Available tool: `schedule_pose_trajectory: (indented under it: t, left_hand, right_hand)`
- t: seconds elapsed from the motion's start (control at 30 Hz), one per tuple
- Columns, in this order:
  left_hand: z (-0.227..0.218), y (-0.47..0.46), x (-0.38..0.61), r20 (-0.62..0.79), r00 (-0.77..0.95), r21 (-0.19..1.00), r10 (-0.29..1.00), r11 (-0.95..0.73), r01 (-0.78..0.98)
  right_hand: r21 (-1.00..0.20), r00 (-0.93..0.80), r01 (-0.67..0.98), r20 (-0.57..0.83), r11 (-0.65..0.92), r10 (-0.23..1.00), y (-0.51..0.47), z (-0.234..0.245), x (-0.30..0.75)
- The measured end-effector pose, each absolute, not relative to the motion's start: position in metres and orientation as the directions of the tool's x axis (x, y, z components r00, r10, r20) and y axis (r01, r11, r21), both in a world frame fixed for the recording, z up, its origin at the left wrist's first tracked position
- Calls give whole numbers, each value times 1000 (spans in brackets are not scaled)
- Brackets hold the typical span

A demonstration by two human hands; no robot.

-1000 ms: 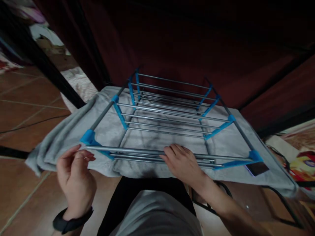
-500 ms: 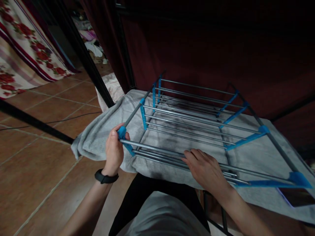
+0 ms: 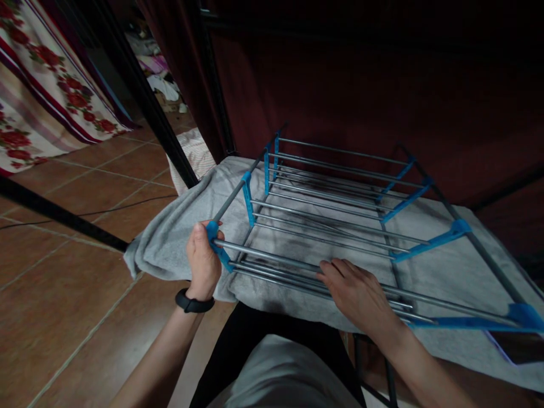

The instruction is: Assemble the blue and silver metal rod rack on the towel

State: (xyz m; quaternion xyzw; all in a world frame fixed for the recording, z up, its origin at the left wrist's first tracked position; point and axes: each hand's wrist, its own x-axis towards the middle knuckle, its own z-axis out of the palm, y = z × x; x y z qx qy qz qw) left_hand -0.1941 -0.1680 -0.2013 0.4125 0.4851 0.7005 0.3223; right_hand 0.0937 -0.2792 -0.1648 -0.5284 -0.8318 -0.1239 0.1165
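Note:
A rack (image 3: 340,204) of grey metal rods and blue plastic joints lies on a grey towel (image 3: 174,238) spread over a low surface in front of me. My left hand (image 3: 203,262), with a black band at the wrist, is closed around the near left blue corner joint (image 3: 212,231). My right hand (image 3: 359,294) rests on the nearest rods at the rack's front edge, its fingers curled over them.
Brown floor tiles (image 3: 63,294) stretch to the left, crossed by a black cable and a black bar (image 3: 55,212). A flowered cloth (image 3: 46,96) hangs at the far left. Dark red fabric (image 3: 361,85) stands behind the rack. A dark flat phone-like object (image 3: 521,354) lies at the right.
My left hand, which a second ago hovered beside the rack, has closed on the blue corner joint. My view turned left. The right hand stayed on the front rods.

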Motion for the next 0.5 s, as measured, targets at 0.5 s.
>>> schedule_pose_trajectory:
  t: [0.5]
  left_hand:
    - [-206,-168,-199,288,-378,935,880,-344,-87]
  right_hand:
    - [47,-403,910,340,412,850,-279,-169,95]
